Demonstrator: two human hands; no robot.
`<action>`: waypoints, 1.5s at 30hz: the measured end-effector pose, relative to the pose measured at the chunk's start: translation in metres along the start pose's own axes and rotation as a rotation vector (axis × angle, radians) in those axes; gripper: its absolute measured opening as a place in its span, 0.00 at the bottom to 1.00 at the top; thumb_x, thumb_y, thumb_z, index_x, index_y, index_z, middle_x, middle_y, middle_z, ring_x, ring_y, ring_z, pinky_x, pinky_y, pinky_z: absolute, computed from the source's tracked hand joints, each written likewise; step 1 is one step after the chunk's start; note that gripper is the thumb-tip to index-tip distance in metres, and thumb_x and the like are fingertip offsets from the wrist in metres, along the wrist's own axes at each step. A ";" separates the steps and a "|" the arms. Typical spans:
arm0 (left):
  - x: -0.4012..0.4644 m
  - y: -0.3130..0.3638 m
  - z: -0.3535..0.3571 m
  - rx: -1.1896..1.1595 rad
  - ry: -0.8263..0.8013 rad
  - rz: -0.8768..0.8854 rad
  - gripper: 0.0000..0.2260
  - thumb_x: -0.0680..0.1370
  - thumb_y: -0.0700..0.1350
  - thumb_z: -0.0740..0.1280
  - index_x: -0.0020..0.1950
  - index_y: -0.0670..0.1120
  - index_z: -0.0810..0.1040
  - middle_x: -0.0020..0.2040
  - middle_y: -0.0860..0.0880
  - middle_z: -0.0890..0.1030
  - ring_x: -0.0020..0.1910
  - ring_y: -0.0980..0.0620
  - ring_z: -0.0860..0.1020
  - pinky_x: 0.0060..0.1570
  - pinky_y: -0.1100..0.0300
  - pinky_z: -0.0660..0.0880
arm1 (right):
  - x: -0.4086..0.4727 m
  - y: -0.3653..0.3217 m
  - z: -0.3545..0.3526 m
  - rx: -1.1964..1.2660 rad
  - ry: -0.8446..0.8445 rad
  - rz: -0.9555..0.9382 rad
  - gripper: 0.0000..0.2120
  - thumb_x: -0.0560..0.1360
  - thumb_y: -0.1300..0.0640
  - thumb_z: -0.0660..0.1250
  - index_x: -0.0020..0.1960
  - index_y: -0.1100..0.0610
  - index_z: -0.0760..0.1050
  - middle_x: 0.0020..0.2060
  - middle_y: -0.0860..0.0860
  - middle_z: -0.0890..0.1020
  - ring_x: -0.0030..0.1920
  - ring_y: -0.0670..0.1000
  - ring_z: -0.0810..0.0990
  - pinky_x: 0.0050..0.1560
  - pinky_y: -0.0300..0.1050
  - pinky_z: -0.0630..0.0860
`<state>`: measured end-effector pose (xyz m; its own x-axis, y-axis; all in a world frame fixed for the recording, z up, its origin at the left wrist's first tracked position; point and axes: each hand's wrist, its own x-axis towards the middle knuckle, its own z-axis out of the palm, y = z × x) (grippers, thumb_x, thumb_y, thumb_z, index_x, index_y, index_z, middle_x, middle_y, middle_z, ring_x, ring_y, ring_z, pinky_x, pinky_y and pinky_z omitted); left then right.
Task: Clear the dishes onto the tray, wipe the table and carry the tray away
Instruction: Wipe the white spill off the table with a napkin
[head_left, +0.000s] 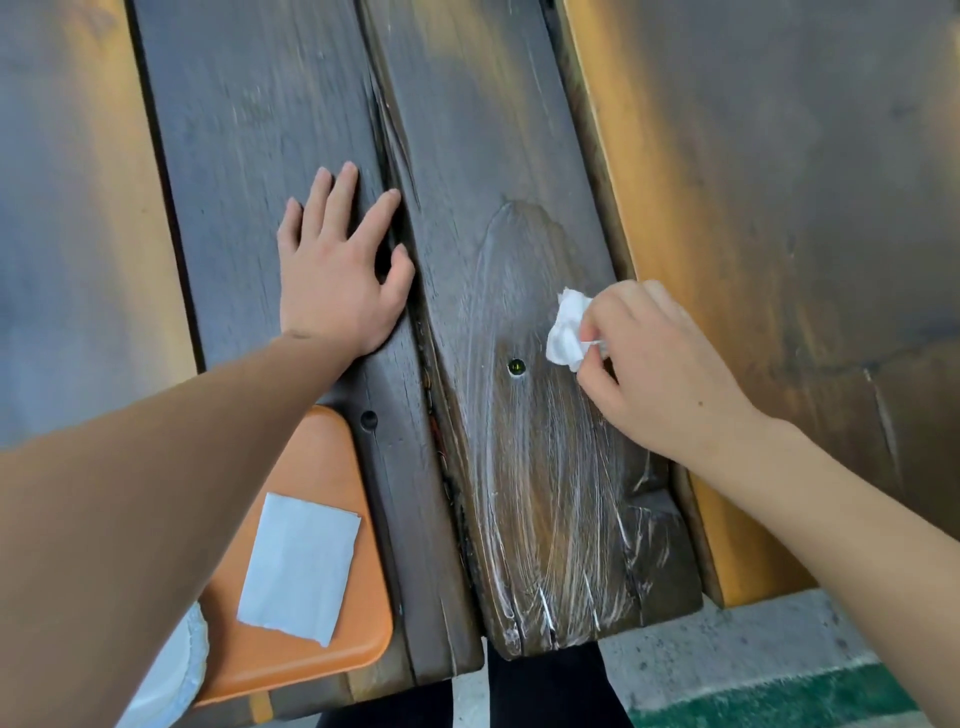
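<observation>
The right hand (660, 364) pinches a crumpled white tissue (566, 332) in its grip, pressed to the dark wooden surface (519, 156) amid wet streaks; the left hand (337, 265) lies flat, fingers spread, holding nothing; at near left, an orange tray (317, 462) carries a flat napkin (301, 566).

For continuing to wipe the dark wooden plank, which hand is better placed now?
The right hand: it already pinches the crumpled white tissue against the wet streaked plank. The left hand lies flat and empty on the neighbouring plank, only bracing.
</observation>
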<state>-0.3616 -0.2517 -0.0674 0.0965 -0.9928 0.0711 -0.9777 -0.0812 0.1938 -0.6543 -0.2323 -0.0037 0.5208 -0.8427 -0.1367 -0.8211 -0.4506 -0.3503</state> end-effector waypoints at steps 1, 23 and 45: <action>0.000 0.000 0.000 0.003 0.003 0.002 0.24 0.81 0.55 0.57 0.77 0.53 0.69 0.81 0.42 0.62 0.82 0.41 0.56 0.79 0.41 0.51 | 0.002 -0.002 -0.007 0.102 0.013 0.045 0.03 0.76 0.60 0.62 0.47 0.58 0.69 0.44 0.52 0.76 0.43 0.55 0.72 0.41 0.53 0.70; 0.001 -0.001 0.000 0.003 0.020 0.020 0.24 0.80 0.54 0.60 0.77 0.51 0.71 0.81 0.41 0.63 0.81 0.40 0.58 0.78 0.39 0.53 | 0.039 0.002 0.004 -0.044 0.106 -0.057 0.08 0.71 0.69 0.69 0.47 0.59 0.80 0.42 0.54 0.77 0.42 0.56 0.75 0.33 0.47 0.72; 0.000 -0.002 0.001 -0.002 0.003 0.020 0.24 0.81 0.54 0.59 0.77 0.51 0.70 0.81 0.41 0.63 0.81 0.39 0.58 0.78 0.38 0.53 | 0.128 -0.024 0.017 -0.073 0.077 -0.167 0.13 0.76 0.67 0.64 0.56 0.58 0.81 0.46 0.54 0.76 0.49 0.57 0.73 0.40 0.55 0.77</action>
<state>-0.3595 -0.2520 -0.0686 0.0772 -0.9939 0.0785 -0.9792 -0.0607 0.1938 -0.5637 -0.3245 -0.0281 0.6341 -0.7732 -0.0098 -0.7409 -0.6039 -0.2938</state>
